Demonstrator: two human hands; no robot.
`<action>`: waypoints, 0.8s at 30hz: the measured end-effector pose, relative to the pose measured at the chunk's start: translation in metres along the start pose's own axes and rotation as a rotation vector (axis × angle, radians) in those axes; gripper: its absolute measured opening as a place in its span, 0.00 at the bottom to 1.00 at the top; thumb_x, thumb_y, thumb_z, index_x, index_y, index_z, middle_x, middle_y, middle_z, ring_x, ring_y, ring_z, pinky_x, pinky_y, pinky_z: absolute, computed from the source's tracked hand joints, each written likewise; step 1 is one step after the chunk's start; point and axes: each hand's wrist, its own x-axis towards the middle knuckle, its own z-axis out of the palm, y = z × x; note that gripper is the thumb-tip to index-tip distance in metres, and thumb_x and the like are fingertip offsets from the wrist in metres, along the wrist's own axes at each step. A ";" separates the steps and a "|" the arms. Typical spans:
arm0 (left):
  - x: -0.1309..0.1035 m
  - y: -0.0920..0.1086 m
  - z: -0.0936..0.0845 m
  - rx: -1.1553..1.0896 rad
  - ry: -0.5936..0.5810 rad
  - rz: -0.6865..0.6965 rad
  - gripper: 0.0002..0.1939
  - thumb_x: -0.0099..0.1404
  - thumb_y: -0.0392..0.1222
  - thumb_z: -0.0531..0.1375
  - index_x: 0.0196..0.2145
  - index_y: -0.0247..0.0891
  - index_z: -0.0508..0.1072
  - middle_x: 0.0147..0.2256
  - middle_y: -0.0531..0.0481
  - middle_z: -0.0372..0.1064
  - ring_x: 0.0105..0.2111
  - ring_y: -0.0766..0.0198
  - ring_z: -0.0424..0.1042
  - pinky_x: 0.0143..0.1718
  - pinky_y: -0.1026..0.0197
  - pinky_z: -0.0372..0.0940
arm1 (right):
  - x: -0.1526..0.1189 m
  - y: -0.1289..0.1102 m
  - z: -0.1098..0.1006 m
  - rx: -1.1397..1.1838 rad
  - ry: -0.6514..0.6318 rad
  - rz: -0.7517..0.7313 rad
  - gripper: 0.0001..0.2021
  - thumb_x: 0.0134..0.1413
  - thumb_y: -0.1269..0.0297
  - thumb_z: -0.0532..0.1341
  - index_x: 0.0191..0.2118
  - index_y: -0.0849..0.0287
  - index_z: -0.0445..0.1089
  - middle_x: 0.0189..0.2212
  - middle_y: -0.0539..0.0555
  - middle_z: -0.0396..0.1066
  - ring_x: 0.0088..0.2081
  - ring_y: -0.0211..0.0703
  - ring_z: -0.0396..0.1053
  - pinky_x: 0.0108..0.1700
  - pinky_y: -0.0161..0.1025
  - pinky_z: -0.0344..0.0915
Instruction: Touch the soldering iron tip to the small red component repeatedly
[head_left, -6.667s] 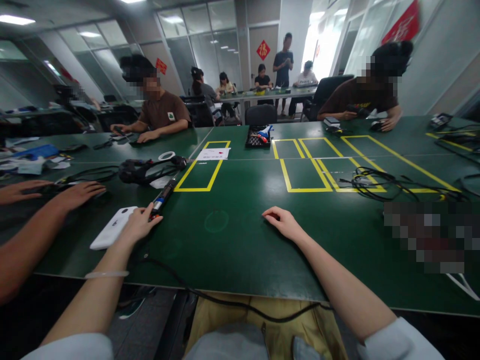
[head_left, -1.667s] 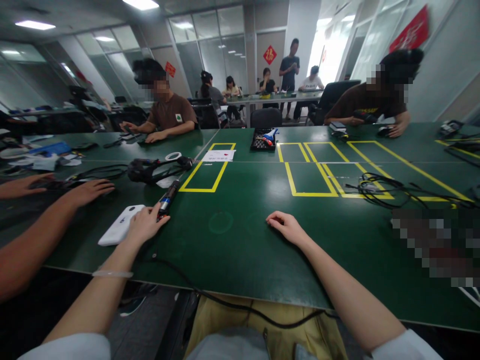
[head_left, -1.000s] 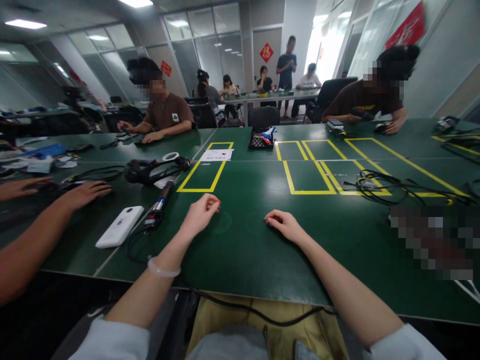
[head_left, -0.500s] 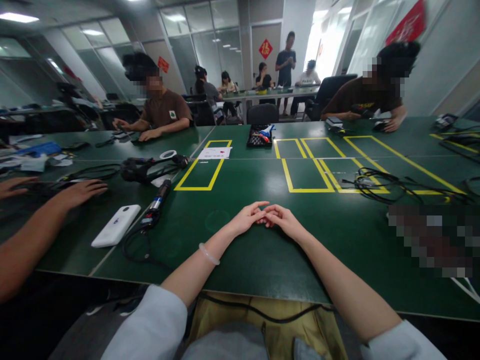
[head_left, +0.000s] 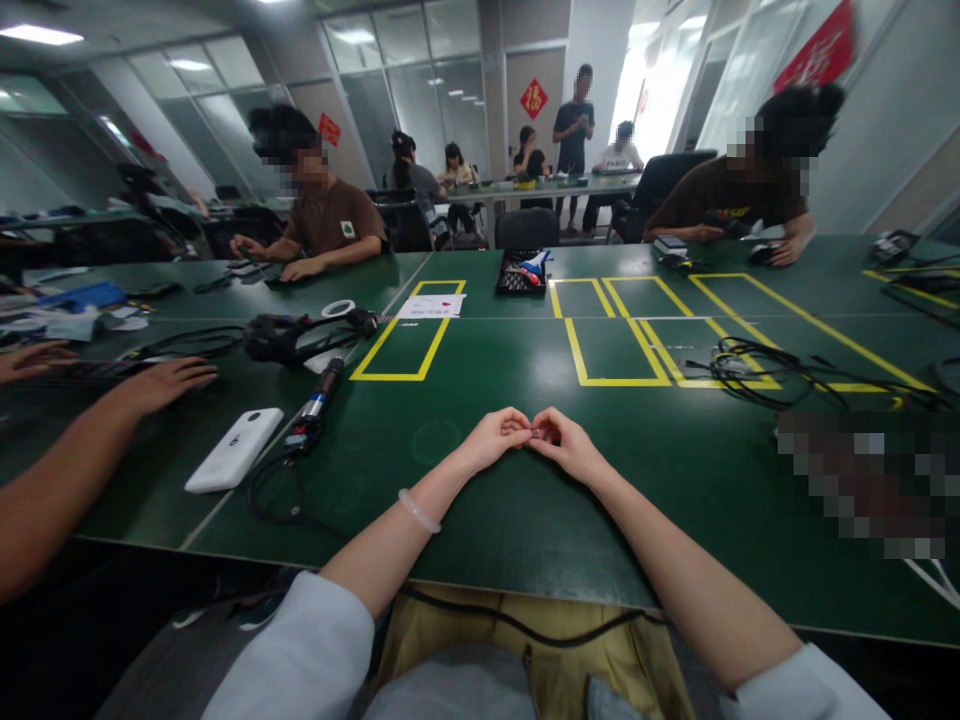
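Observation:
Over the green table, my left hand and my right hand meet at their fingertips. The fingers of both are curled in, with the thumbs pressed toward the other hand. Between the tips a tiny spot shows, too small to tell from a fingernail; what they hold, if anything, is hidden. A pale bangle circles my left wrist. Beyond my hands, yellow tape outlines mark the tabletop.
To the left lie a white device, a black cylindrical tool with a cable, and a neighbour's hand. A black tray with tools stands ahead, beside a paper card. Coiled black cables lie right.
My fingers, loosely overlapping and more stretched out before, have curled inward so that the tips now meet. The forearms have barely moved.

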 end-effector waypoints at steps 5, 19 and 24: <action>-0.004 0.002 -0.003 0.170 0.001 0.070 0.14 0.55 0.45 0.65 0.35 0.34 0.69 0.31 0.50 0.70 0.30 0.69 0.69 0.34 0.63 0.64 | 0.000 0.001 -0.001 -0.004 -0.018 0.018 0.09 0.53 0.59 0.61 0.34 0.58 0.66 0.28 0.49 0.66 0.29 0.37 0.63 0.33 0.35 0.61; -0.115 0.006 -0.218 1.380 0.672 -0.258 0.38 0.59 0.54 0.56 0.62 0.30 0.55 0.62 0.32 0.48 0.61 0.42 0.53 0.59 0.45 0.54 | 0.001 0.003 -0.002 0.006 -0.046 0.040 0.08 0.52 0.60 0.62 0.34 0.59 0.67 0.26 0.48 0.67 0.27 0.36 0.62 0.31 0.34 0.59; -0.152 -0.005 -0.291 1.395 0.567 -0.566 0.39 0.56 0.54 0.57 0.58 0.23 0.58 0.56 0.28 0.59 0.54 0.42 0.63 0.52 0.49 0.61 | 0.001 0.005 -0.001 0.000 -0.059 0.041 0.08 0.52 0.60 0.62 0.34 0.59 0.67 0.27 0.49 0.68 0.26 0.36 0.61 0.31 0.34 0.58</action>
